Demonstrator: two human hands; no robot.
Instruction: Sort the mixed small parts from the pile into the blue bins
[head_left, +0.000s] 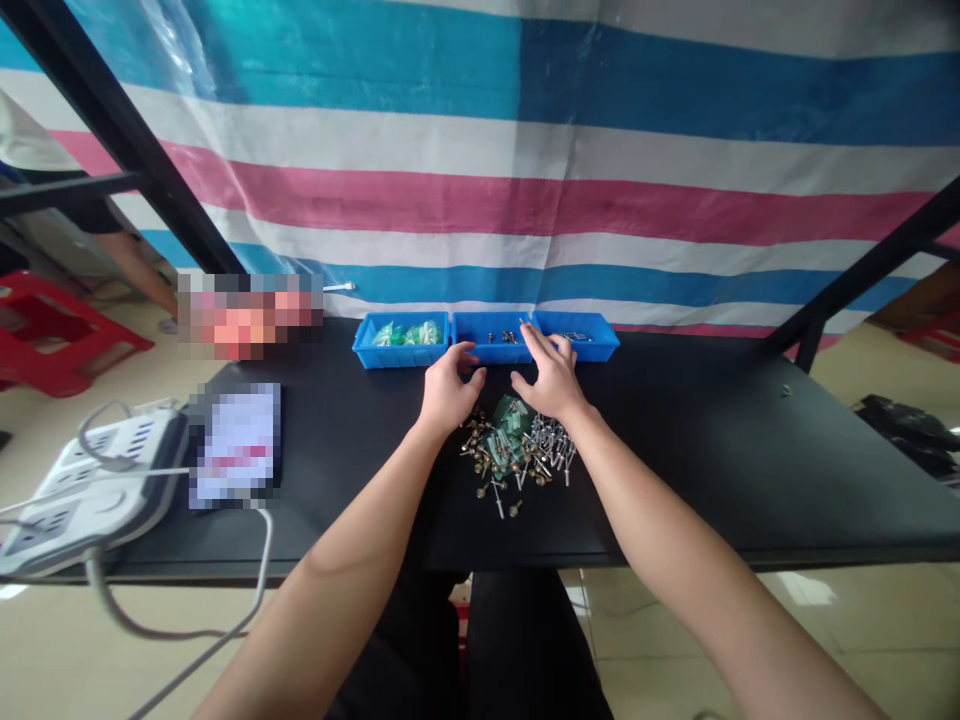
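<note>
My left hand [450,386] is at the front edge of the middle blue bin [487,353], its fingers curved and its thumb apart from them. My right hand [553,380] reaches over the front of the middle and right bins, fingers stretched out and thumb spread. I see nothing held in either hand. Between and below them lies a mixed pile: brass-coloured bolts [481,465], silver pop rivets [556,440] and greenish clear plastic pieces [504,442]. A few small metal parts [509,337] lie in the middle bin.
The left blue bin [364,352] holds green-and-white pieces; the right blue bin [600,350] holds silver parts. A power strip [97,480] with cables and a blurred phone-like object [238,445] are at left. Striped sheeting [480,200] hangs behind the black table [690,450].
</note>
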